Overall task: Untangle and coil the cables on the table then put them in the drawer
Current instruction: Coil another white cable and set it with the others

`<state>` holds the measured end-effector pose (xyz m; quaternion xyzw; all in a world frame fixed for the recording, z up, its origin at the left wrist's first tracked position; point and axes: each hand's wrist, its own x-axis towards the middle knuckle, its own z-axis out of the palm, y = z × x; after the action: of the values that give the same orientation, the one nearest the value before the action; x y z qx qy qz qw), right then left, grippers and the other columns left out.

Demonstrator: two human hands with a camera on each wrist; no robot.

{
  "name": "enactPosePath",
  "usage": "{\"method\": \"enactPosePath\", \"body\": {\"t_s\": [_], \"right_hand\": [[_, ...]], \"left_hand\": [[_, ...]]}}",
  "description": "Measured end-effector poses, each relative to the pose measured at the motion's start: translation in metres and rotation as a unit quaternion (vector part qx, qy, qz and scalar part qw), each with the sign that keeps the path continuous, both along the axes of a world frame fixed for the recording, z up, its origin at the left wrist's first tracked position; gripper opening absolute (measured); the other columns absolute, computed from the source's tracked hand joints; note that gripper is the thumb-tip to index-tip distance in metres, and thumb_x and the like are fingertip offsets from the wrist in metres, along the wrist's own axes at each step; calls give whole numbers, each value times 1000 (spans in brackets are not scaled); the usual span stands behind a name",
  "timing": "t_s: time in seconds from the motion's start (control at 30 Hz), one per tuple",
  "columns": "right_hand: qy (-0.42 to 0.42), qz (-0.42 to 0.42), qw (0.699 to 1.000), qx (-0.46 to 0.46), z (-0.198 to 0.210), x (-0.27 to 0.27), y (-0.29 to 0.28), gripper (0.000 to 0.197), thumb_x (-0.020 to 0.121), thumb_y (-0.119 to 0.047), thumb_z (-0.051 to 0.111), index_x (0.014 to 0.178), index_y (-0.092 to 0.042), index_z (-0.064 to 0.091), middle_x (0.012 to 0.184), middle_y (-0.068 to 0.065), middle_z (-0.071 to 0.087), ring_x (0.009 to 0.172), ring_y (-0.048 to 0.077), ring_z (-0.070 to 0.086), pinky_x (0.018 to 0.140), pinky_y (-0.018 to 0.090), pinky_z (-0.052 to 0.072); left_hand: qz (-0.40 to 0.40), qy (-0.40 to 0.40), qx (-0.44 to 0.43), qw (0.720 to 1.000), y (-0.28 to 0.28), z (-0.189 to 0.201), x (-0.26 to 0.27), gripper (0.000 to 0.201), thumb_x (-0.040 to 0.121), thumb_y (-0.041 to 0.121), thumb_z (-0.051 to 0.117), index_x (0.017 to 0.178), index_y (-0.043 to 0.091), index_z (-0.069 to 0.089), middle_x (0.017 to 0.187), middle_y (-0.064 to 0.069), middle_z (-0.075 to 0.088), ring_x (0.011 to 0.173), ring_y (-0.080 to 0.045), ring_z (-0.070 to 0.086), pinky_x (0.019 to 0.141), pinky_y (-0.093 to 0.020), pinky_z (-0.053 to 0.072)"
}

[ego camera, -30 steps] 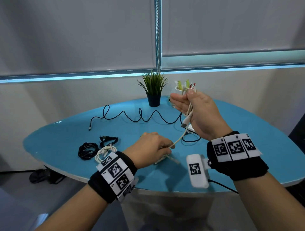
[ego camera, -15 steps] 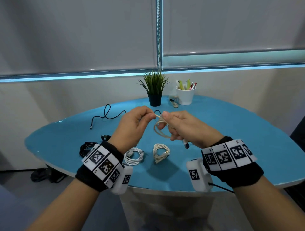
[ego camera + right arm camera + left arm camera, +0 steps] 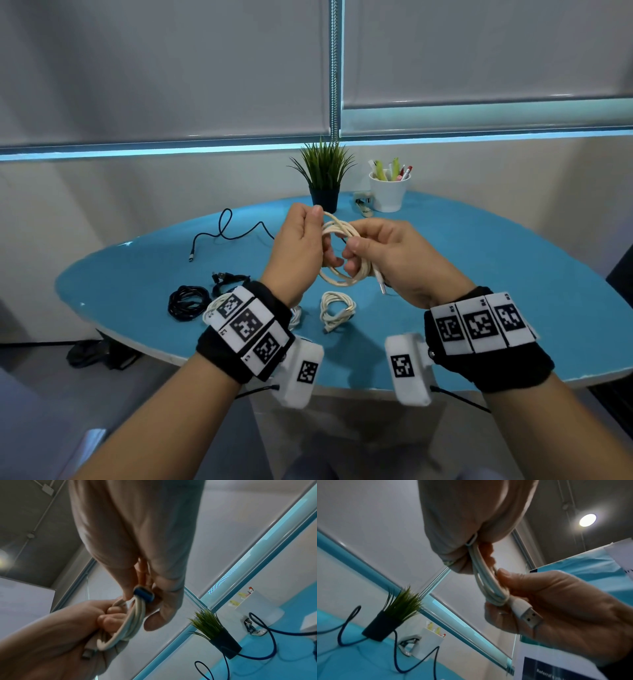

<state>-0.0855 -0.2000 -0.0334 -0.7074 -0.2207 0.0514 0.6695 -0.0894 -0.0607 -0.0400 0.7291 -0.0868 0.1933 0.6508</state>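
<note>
Fingers of both hands curl round the cream cable coil, held in the air above the blue table; half a second back the coil was a small loop, and now it is wound in several wider turns, with the hands a little higher and closer together. Left hand pinches the top of the coil between thumb and forefinger, while right hand grips the lower side, the USB plug sticking out past its fingers. On the table lie a coiled cream cable, two black coils and an uncoiled dark cable snaking toward the potted plant; another pale coil is mostly hidden behind the left wristband. Square black-and-white code markers cover both wristbands; small characters beside them are too fine to read. Faint writing on a dark panel in the left wrist view is blurred. No drawer is in view
</note>
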Motion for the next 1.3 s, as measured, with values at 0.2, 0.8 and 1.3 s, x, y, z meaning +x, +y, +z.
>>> {"method": "enactPosePath", "body": {"t_s": [0.2, 0.8, 1.3], "right_hand": [[-17, -46, 998, -42, -9, -2, 3, 20, 90, -1, 55, 91, -16, 68, 74, 6, 65, 67, 11, 62, 73, 33, 54], [6, -131, 991, 16, -4, 3, -13, 20, 89, -1, 56, 78, -10, 69, 67, 8, 60, 63, 19, 60, 66, 34, 57], [22, -94, 995, -9, -9, 2, -4, 20, 90, 0, 55, 83, -13, 69, 66, 8, 59, 60, 18, 60, 74, 40, 59]], "left_hand": [[37, 9, -62, 997, -3, 5, 5, 27, 101, 26, 33, 76, 18, 37, 56, 0, 32, 40, -10, 28, 41, -24, 30], [-27, -7, 208, 978, 35, 6, 6, 15, 94, 20, 52, 82, 18, 59, 80, -5, 65, 76, -16, 57, 74, -30, 47], [-45, 98, -92, 990, 20, 4, 1, 10, 92, 8, 55, 82, 9, 56, 58, -1, 67, 48, -9, 62, 46, -17, 47]]}}
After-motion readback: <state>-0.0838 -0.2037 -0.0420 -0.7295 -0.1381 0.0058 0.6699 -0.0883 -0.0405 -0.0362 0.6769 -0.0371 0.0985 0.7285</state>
